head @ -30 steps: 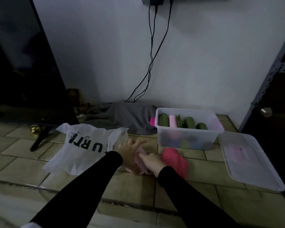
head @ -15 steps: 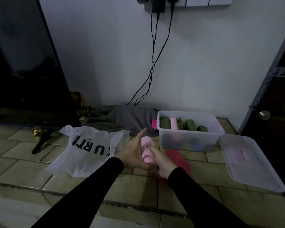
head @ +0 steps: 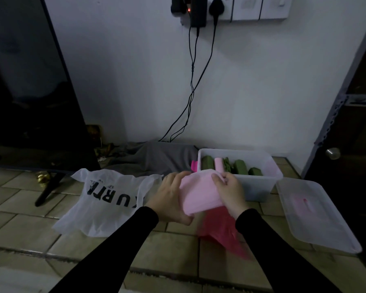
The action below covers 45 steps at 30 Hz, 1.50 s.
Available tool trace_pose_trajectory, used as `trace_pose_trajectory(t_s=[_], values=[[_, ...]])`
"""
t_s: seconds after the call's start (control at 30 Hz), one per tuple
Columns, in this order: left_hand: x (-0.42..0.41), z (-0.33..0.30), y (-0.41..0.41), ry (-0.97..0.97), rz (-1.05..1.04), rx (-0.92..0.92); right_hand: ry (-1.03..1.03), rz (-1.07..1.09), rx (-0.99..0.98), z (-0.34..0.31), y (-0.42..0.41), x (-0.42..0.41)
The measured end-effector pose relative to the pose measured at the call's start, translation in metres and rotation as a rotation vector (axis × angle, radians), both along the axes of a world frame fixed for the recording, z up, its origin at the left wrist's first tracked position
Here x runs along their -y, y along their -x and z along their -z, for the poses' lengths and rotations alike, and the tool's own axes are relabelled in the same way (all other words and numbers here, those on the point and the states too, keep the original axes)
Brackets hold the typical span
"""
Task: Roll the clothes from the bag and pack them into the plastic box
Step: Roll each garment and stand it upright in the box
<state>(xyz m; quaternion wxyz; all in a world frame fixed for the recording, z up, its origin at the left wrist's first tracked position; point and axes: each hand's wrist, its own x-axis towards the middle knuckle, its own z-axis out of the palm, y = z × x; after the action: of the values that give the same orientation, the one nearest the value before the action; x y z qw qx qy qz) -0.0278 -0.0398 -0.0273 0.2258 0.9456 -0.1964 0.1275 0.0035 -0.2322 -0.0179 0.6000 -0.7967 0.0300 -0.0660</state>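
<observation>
I hold the soft pink rolled cloth [head: 200, 192] tight in my left hand [head: 171, 199] and right hand [head: 230, 192], fingers curled round it so it stays rolled, just in front of the clear plastic box [head: 268, 166].

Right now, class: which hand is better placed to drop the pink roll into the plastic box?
Right hand: it grips the pink roll on the side next to the plastic box; the left hand is farther off.

the bag [head: 106, 199] lies left of the plastic box [head: 260, 182], the lid [head: 317, 216] right of it.

Dim, bluish light throughout, dark corners, wide-angle bending at edges, slight motion blur.
</observation>
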Motion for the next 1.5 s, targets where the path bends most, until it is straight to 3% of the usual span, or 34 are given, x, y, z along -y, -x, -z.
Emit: trace_pose_trajectory(t_s=[0.2, 0.37, 0.43, 0.5, 0.57, 0.63, 0.67, 0.73, 0.8, 0.93, 1.03, 1.1, 1.17, 1.2, 1.27, 1.33, 1.4, 1.5], values=[[0.020, -0.018, -0.001, 0.231, 0.096, 0.030, -0.132, 0.108, -0.072, 0.016, -0.006, 0.010], [0.034, -0.034, 0.000, 0.438, 0.144, -0.012, -0.149, -0.011, -0.202, 0.006, -0.003, 0.005], [0.033, -0.040, -0.003, 0.398, 0.130, 0.005, -0.076, -0.017, -0.147, -0.007, -0.004, 0.012], [0.033, -0.044, -0.009, 0.261, 0.092, 0.029, 0.095, 0.123, -0.001, -0.020, -0.010, 0.020], [0.036, -0.047, -0.015, 0.114, 0.040, 0.098, 0.212, 0.269, 0.279, -0.033, -0.005, 0.019], [0.045, -0.050, -0.020, -0.003, 0.020, 0.213, 0.361, 0.210, 0.571, -0.042, 0.000, 0.012], [0.050, -0.051, -0.023, -0.045, 0.021, 0.275, 0.437, 0.099, 0.580, -0.045, 0.006, 0.006], [0.059, -0.056, -0.026, -0.063, 0.047, 0.361, 0.500, -0.121, 0.308, -0.049, 0.017, -0.006], [0.065, -0.061, -0.026, 0.011, 0.072, 0.358, 0.373, -0.160, 0.074, -0.055, 0.020, -0.006], [0.077, -0.069, -0.021, 0.196, 0.085, 0.236, -0.035, -0.096, -0.126, -0.073, 0.019, 0.011], [0.090, -0.067, -0.018, 0.549, 0.160, 0.027, -0.557, -0.213, -0.377, -0.082, 0.017, 0.029], [0.099, -0.062, -0.021, 0.710, 0.193, -0.105, -0.732, -0.275, -0.424, -0.081, 0.011, 0.041], [0.103, -0.062, -0.026, 0.633, 0.198, -0.178, -0.741, -0.262, -0.409, -0.075, 0.004, 0.047], [0.105, -0.064, -0.029, 0.496, 0.178, -0.187, -0.668, -0.230, -0.380, -0.071, 0.002, 0.049], [0.111, -0.068, -0.033, 0.133, 0.107, -0.101, -0.298, -0.146, -0.271, -0.064, 0.000, 0.054], [0.119, -0.072, -0.036, -0.036, 0.089, -0.013, -0.091, -0.131, -0.218, -0.055, -0.004, 0.062], [0.122, -0.074, -0.038, 0.028, 0.110, -0.060, -0.295, -0.187, -0.310, -0.055, -0.004, 0.068], [0.126, -0.065, -0.038, 0.440, 0.134, -0.217, -0.730, -0.311, -0.476, -0.060, -0.009, 0.079]])
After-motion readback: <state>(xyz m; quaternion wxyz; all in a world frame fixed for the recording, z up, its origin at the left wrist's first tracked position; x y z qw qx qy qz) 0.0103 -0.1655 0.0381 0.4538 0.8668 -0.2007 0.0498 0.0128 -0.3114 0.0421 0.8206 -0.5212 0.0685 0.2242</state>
